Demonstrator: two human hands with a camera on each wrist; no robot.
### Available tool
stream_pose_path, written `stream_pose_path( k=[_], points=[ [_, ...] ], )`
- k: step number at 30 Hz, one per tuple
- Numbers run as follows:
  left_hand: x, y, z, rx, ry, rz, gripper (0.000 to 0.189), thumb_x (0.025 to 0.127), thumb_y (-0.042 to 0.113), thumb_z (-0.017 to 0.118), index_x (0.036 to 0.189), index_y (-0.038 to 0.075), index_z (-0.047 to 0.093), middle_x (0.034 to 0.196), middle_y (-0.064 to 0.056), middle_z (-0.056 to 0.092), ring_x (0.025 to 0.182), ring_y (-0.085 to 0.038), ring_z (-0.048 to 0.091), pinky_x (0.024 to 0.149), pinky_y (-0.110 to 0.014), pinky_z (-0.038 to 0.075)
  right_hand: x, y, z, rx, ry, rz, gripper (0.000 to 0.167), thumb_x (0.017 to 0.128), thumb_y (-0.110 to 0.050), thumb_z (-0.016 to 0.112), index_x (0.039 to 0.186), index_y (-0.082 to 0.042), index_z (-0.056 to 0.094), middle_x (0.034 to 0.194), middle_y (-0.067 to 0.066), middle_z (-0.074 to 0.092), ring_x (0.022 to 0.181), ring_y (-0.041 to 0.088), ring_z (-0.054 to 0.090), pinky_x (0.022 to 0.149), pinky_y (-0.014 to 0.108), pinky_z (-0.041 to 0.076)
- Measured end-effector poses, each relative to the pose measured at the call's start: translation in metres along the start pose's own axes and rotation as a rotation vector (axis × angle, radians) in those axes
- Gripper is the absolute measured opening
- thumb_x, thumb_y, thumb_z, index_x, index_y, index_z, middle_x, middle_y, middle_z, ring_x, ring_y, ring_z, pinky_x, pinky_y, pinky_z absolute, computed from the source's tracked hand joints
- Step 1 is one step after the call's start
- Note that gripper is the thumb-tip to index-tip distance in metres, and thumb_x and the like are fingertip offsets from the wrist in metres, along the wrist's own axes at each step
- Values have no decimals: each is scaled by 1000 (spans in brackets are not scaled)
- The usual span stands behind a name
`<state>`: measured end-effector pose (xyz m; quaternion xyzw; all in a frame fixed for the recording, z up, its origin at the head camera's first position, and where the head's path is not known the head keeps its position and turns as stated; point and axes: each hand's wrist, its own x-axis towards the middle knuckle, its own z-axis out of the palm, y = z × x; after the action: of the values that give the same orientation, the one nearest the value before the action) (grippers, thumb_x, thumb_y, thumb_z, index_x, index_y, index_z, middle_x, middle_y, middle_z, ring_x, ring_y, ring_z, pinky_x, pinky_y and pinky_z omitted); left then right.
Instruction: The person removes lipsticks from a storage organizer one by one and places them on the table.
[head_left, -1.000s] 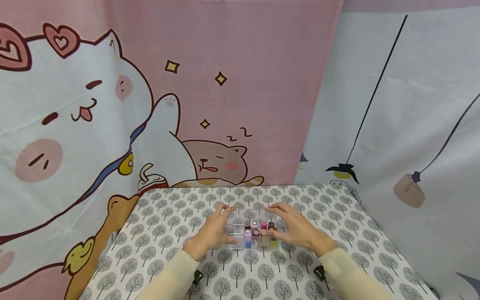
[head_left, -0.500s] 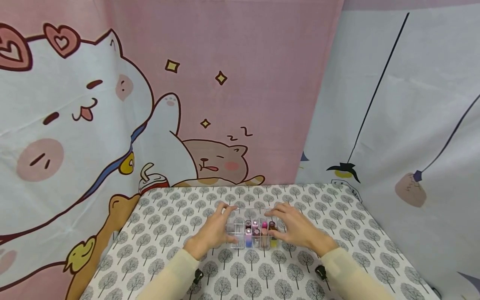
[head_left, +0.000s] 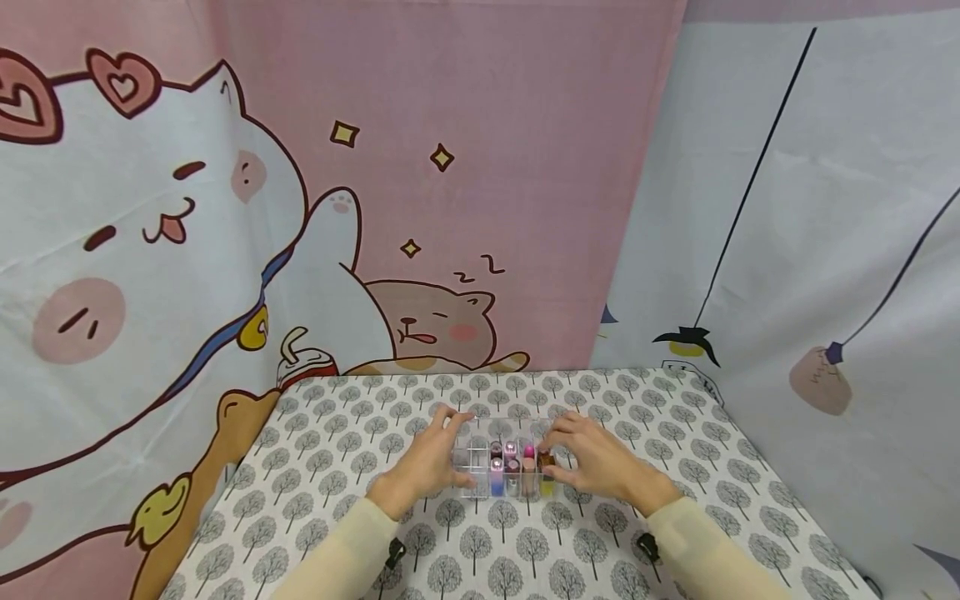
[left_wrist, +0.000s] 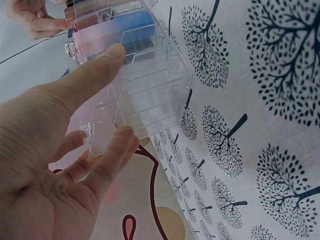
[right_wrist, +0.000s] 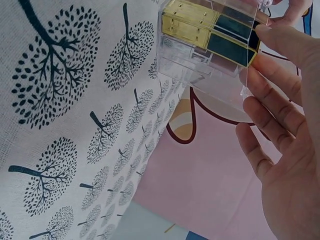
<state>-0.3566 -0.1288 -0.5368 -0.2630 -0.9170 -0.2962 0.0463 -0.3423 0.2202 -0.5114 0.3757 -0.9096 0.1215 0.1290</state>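
A clear plastic organizer [head_left: 471, 458] with compartments stands on the table, several lipsticks in its right part and bare slots at its left. My left hand [head_left: 422, 460] holds the organizer's left end, thumb at the front and fingers at the back. At the right end, my right hand [head_left: 596, 458] has its thumb and index finger at the top of a square gold and dark lipstick [right_wrist: 225, 47], which still sits in its slot. The other right fingers are bent near the organizer's back corner. A pink-to-blue lipstick [left_wrist: 120, 31] stands in the front row beside the bare slots.
A white cloth [head_left: 480, 542] printed with grey trees covers the table. Cartoon-printed hangings [head_left: 525, 167] rise behind and along both sides.
My right fingers have drawn in from the organizer's back edge to the top of the gold and dark lipstick. The left hand and the organizer stay put.
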Motion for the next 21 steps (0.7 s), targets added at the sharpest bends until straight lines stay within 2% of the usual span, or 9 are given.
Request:
stream_pose_path(
  k=[4,5,7,11,15,16,21],
  points=[
    [-1,4,-2,2,-9,-20,125,75,34,112,179,24,43,165,-14,50,72,-5,61,72,-28,63,1,1,0,3,-4,-9,29,99,-36,93,124,-22,87,124,-10,81,123,16,71,112,51,66],
    [-3,16,-10,3,-23,-60,123,75,27,112,178,22,45,164,-16,50,72,-7,62,73,-29,64,1,1,1,4,-5,-10,29,99,-35,93,124,-22,87,123,-10,81,122,15,71,111,51,66],
    [-5,22,-13,15,-20,-65,120,76,25,111,177,18,46,163,-17,51,73,-6,61,72,-28,63,1,1,1,6,-5,-9,28,99,-35,93,123,-22,87,122,-10,80,121,14,70,110,49,66],
    [-7,28,-15,46,-13,-67,119,75,25,110,176,17,47,162,-16,52,73,-5,58,71,-26,61,0,2,2,7,-9,1,26,99,-35,93,121,-23,87,122,-11,80,120,13,70,108,47,67],
    [-6,25,-13,40,-16,-64,120,75,27,111,177,18,47,163,-16,51,73,-5,59,72,-27,62,0,2,2,22,-20,23,23,100,-35,93,120,-24,87,122,-12,79,120,12,69,107,46,67],
    [-1,4,0,41,-1,-32,123,76,31,111,178,20,44,165,-13,50,75,-5,59,73,-28,63,-1,2,2,26,-24,30,23,100,-35,92,120,-25,87,122,-12,79,120,13,69,107,46,67],
    [-3,4,1,33,-7,-40,122,76,29,111,178,19,44,164,-14,49,75,-7,60,73,-28,63,-2,2,3,55,-40,67,22,102,-35,91,121,-25,86,126,-11,78,124,15,70,111,49,67]
  ],
)
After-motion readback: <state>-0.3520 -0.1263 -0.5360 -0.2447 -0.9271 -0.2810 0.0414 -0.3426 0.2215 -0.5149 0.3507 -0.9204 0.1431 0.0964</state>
